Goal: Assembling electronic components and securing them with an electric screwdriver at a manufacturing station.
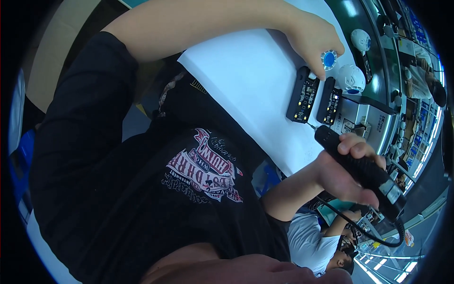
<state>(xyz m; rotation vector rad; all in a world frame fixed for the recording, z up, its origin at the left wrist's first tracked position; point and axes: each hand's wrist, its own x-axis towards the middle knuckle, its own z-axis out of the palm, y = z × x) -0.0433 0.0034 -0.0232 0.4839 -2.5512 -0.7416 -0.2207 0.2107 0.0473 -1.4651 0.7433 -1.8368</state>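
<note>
My right hand (343, 173) is wrapped around a black corded electric screwdriver (357, 165). Its thin bit points at the lower end of a black housing with a small circuit board (302, 97); whether they touch, I cannot tell. At the housing's upper end, my left hand (314, 42) has its fingers curled down, fingertips beside a small white part. A blue disc with a ribbed silver rim (328, 59) shows at those fingers; how it sits there is unclear. Beside the first housing lies a second, similar black housing (328, 104). Small yellowish parts dot both boards.
A white sheet (246, 90) covers the work surface. Two white rounded devices, one nearer (351, 79) and one farther (361, 40), stand beyond the housings. A metal box-shaped machine (362, 118) is close to the screwdriver. A person in a white shirt (309, 239) sits nearby.
</note>
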